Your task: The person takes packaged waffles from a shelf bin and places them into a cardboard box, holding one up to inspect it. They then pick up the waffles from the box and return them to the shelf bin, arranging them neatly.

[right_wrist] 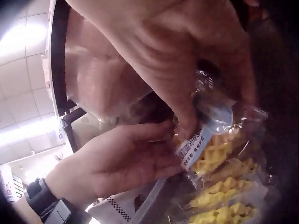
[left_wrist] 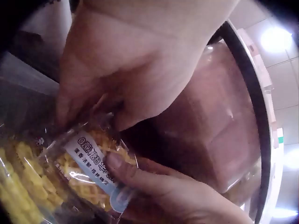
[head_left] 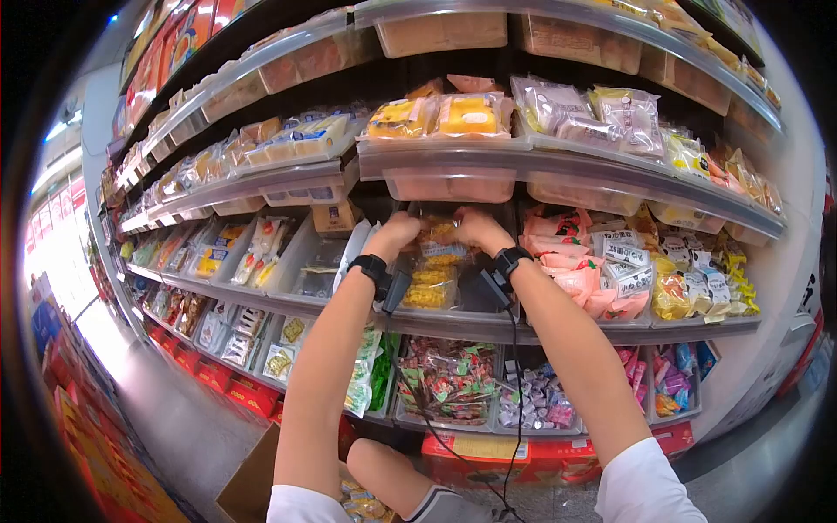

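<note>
A clear-wrapped waffle packet with a pale blue label is held by both hands at the middle bin. My left hand pinches the wrapper on its left side; in the left wrist view the thumb and fingers meet at the film's edge. On the other side, my right hand grips the packet, thumb pressed over the label. Yellow waffles show through the film in the right wrist view. More wrapped waffles lie just below in the same bin, close under the hands.
A shelf edge with clear bins overhangs the hands. Pink packets fill the bin to the right; a bin with dark, flat packs sits left. Small sweets lie on the shelf below. A cardboard box stands on the floor.
</note>
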Available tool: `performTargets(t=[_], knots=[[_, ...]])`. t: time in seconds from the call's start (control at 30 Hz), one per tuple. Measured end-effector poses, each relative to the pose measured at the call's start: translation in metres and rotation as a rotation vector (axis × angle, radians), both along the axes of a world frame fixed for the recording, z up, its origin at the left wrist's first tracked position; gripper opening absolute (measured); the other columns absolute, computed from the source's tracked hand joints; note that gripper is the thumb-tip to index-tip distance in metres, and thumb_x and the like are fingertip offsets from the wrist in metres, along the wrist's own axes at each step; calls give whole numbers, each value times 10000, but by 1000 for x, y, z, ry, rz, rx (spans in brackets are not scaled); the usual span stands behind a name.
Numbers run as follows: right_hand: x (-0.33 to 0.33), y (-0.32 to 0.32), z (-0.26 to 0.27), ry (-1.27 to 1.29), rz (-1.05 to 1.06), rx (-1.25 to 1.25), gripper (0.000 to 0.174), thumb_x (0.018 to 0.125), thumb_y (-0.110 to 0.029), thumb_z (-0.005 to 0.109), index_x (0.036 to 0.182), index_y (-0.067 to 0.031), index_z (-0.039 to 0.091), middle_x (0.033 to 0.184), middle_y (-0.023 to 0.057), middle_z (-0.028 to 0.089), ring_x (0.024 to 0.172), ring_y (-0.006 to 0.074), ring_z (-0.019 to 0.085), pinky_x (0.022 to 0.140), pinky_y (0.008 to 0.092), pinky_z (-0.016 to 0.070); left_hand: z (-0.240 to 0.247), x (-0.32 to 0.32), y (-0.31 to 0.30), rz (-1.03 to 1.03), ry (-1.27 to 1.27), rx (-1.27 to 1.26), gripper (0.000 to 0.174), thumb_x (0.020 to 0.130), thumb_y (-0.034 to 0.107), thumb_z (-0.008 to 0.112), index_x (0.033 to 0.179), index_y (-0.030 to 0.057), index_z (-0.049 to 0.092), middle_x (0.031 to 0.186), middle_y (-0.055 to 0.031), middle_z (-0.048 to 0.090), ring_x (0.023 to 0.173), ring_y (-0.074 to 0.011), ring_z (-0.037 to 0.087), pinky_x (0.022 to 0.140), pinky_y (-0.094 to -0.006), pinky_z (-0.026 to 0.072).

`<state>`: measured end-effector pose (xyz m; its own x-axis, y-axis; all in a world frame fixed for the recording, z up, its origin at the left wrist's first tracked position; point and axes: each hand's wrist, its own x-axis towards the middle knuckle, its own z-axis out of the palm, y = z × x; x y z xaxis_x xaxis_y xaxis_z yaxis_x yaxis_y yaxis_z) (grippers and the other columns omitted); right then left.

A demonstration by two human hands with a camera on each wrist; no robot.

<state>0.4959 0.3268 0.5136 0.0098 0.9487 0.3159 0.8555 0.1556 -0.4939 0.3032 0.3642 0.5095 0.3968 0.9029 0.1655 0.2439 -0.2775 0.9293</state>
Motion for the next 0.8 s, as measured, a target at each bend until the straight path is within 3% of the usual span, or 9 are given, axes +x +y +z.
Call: performTargets(t=[0.13,0.23,0.27,0.43,0.57,0.6,0.67,0.77,0.8], knots=[[6,-1,-2,-61,108,294,875,691,-378,896,1404,-16,542,1247,180,650,1130,262,651,773,379,583,-6,-4,12,55,-133,104,375,916,116,573,1255,-47,571,1116,-137,639,944,-233,638,787,-363,552],[8,10,-10,223,94,60,886,704,-353,891,1435,-25,512,1315,163,620,1154,270,637,779,399,587,-11,-8,-3,97,-58,147,444,889,119,550,1285,-79,554,1186,-173,640,1027,-279,652,824,-388,551],[1,-13,2,240,89,-107,879,715,-318,884,1446,-24,494,1331,147,607,1107,271,649,756,401,592,-12,-9,-5,104,13,146,454,891,125,545,1295,-81,550,1192,-175,639,1036,-282,650,833,-389,549],[-1,-3,-4,147,54,14,700,727,-304,870,1314,-52,583,1212,141,654,961,260,668,697,399,575,-19,-5,13,125,324,355,494,881,123,515,1348,-34,546,1271,-187,614,1056,-300,637,825,-396,539],[8,11,14,22,31,64,484,764,-290,822,1139,-33,657,1011,130,700,868,219,648,649,386,523,0,-2,-44,158,37,319,665,850,73,492,1478,-82,336,1246,-234,622,952,-264,629,755,-347,524],[13,12,18,30,-17,8,403,786,-275,785,1077,-19,674,897,127,692,832,193,624,657,376,494,0,-1,-43,170,76,291,684,848,71,491,1490,-79,307,1258,-245,616,986,-285,634,783,-355,526],[22,17,11,125,-6,164,379,790,-235,782,1093,-33,675,943,106,696,847,206,623,695,371,500,2,2,-38,191,151,229,725,844,67,489,1515,-73,250,1284,-268,606,1055,-326,644,837,-371,529],[37,38,-11,563,33,247,382,794,-177,809,1139,-86,674,1045,52,690,900,235,632,744,417,512,-40,9,73,122,304,512,658,916,246,625,1493,13,411,1331,-243,585,1195,-349,566,1009,-421,467],[38,30,-9,708,46,222,394,792,-174,818,1149,-93,672,1058,45,686,914,239,635,745,431,515,-18,5,16,43,419,444,791,878,363,680,1522,20,374,1470,-300,472,1363,-396,464,1119,-415,381]])
